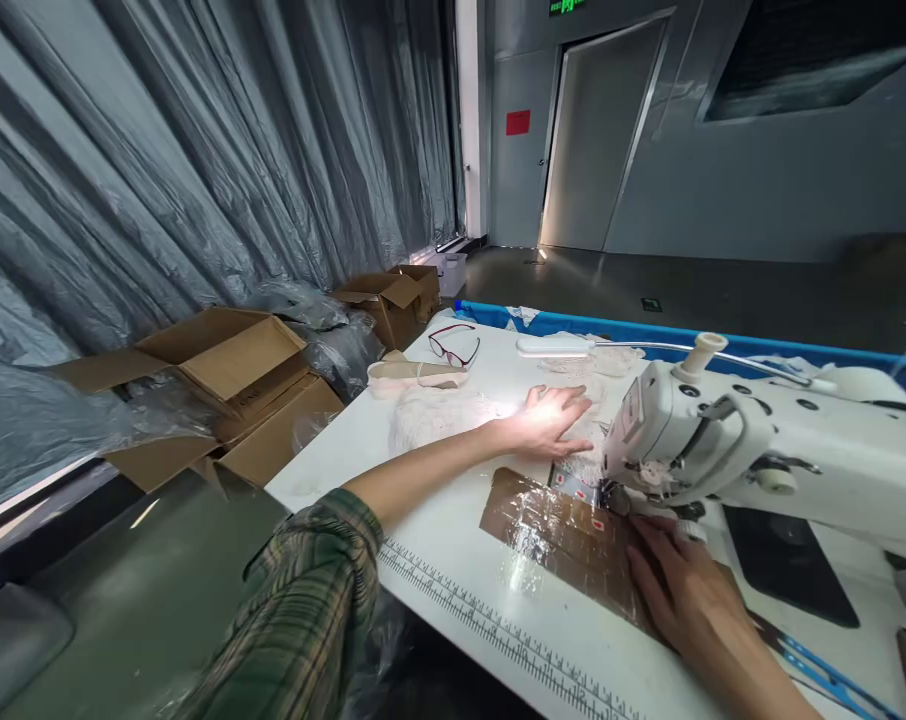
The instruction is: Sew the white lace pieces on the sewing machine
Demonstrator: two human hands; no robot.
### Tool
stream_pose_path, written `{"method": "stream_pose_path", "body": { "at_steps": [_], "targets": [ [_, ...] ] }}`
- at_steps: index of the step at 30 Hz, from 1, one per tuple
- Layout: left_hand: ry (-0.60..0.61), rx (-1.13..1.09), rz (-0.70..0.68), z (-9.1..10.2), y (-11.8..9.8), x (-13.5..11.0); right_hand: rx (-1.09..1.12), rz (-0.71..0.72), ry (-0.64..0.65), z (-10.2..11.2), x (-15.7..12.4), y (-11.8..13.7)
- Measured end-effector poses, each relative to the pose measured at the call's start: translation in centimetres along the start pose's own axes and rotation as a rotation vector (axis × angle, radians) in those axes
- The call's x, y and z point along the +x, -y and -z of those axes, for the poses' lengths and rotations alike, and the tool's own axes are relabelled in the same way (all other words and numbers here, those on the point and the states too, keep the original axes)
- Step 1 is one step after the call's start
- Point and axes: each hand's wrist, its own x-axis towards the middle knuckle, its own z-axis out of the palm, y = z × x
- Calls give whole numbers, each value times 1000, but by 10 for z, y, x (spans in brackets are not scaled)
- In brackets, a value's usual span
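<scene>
My left hand [549, 420] lies flat with fingers stretched out on pale lace fabric [438, 415] beside the head of a white sewing machine [730, 445]. My right hand [682, 590] rests on a brown, tape-covered cardboard plate [550, 530] just in front of the needle area, with its fingers reaching toward the presser foot. The fingertips press small pale fabric there; what they hold is too small to name. The machine's lamp [554, 346] lights the left hand brightly.
Red-framed glasses [454, 343] and a beige folded piece [415, 375] lie at the table's far left. Open cardboard boxes [235, 385] and plastic bags stand on the floor to the left, against grey plastic sheeting. A printed ruler [498, 630] runs along the table's front edge.
</scene>
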Motion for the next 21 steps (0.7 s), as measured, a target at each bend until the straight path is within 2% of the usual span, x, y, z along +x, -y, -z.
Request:
{"method": "stream_pose_path", "body": {
  "at_steps": [2, 4, 9, 12, 14, 21],
  "targets": [
    [-75, -3, -27, 3, 2, -33, 15, 6, 9, -2, -1, -2],
    [-138, -1, 8, 8, 8, -64, 7, 1, 31, -3, -3, -4],
    [-337, -73, 312, 19, 27, -117, 16, -11, 49, -6, -6, -7],
    [-338, -158, 465, 19, 31, -131, 53, -21, 47, -4, -5, -8],
    [-316, -204, 515, 16, 31, -135, 70, -23, 45, -2, -4, -8],
    [-356, -216, 461, 7, 36, -138, 125, -43, 48, -2, -3, -14]
  ]
}}
